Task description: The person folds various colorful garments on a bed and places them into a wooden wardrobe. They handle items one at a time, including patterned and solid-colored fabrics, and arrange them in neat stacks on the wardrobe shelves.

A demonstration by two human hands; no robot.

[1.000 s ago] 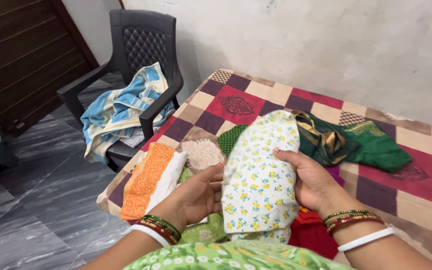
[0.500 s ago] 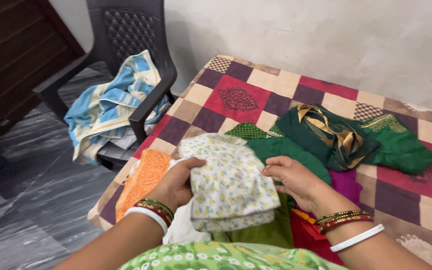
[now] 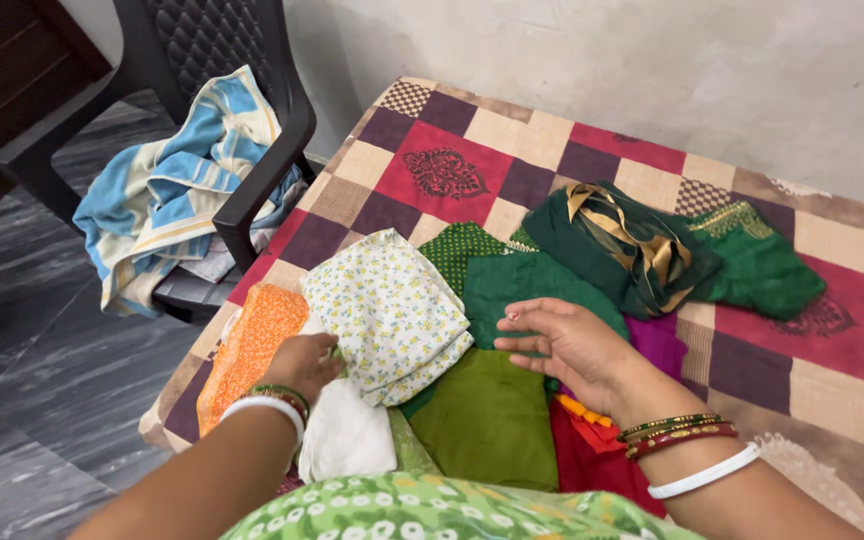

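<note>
Two hands work over a heap of clothes on the bed [image 3: 802, 330]. The left hand [image 3: 302, 365] rests on the near-left edge of the floral cloth [image 3: 387, 310]; its fingers are closed lightly on that edge, seemingly to keep the fold flat. This folded cloth lies on the orange cloth [image 3: 252, 340] and a white cloth [image 3: 347, 440], so the folded pieces stay in one pile at the bed corner. The right hand [image 3: 567, 345] hovers half open over the green cloth [image 3: 532, 285] and holds nothing. Half a second ago the left hand carried the floral cloth in the air; now it is down, and the right hand has moved toward the green cloth.
</note>
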